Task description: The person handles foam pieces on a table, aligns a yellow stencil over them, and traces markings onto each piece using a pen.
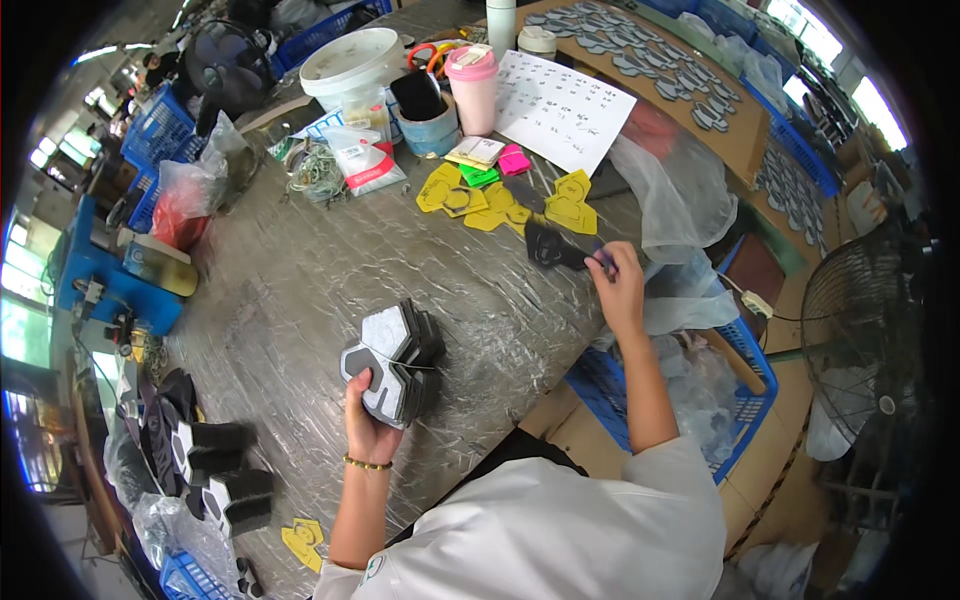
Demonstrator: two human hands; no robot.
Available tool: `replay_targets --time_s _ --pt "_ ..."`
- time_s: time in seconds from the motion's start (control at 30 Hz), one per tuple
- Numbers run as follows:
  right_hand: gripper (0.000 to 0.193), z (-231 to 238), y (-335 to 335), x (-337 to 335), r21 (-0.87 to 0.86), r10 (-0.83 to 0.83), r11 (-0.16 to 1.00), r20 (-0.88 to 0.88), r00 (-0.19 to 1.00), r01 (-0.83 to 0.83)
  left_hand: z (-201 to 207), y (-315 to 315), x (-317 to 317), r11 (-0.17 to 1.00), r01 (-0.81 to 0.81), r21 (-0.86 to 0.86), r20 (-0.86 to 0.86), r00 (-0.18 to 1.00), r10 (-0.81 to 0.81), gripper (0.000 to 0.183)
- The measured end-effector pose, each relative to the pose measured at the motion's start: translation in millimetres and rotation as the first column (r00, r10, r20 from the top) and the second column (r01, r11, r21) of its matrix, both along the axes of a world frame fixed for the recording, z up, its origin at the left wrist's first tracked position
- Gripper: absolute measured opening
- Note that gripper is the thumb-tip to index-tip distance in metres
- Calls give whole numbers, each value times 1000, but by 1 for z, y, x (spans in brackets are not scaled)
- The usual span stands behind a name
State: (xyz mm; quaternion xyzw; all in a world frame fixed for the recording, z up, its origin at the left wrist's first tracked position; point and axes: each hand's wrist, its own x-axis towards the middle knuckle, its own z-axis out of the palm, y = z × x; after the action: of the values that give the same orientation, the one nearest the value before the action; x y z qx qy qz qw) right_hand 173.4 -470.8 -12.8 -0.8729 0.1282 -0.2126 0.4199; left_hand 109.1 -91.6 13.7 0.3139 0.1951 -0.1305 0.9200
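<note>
My left hand is wrapped round a thick bundle of stacked grey and black cut pieces, with a thin band across it, above the near middle of the table. Further right, my right hand has its fingertips pinched at the end of a flat black cut piece, which is slightly blurred. Something small and purplish shows at those fingertips, too small to name. Several yellow cut pieces with dark marks lie just beyond the black one.
Behind stand a white bucket, a pink cup and a written sheet. More bundles sit at the left edge. A blue basket with plastic bags and a black fan are on the right.
</note>
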Motion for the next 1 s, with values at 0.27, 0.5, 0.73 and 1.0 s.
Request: replay_targets --time_s 0.27,0.5,0.73,1.0 --pt "25 -14 -6 -64 -736 452 677 425 784 8 0 -33 25 992 124 -4 -55 991 -124 51" --pt "19 -15 -54 -108 -477 56 845 527 848 240 26 -146 84 912 397 -106 -44 914 -403 51" --pt "14 -6 -83 -186 -398 -155 818 542 826 415 5 -289 137 774 592 -225 -9 793 -609 47" --pt "16 -5 -44 -164 -275 -52 937 499 865 215 -5 -290 193 822 456 342 -150 890 -431 56"
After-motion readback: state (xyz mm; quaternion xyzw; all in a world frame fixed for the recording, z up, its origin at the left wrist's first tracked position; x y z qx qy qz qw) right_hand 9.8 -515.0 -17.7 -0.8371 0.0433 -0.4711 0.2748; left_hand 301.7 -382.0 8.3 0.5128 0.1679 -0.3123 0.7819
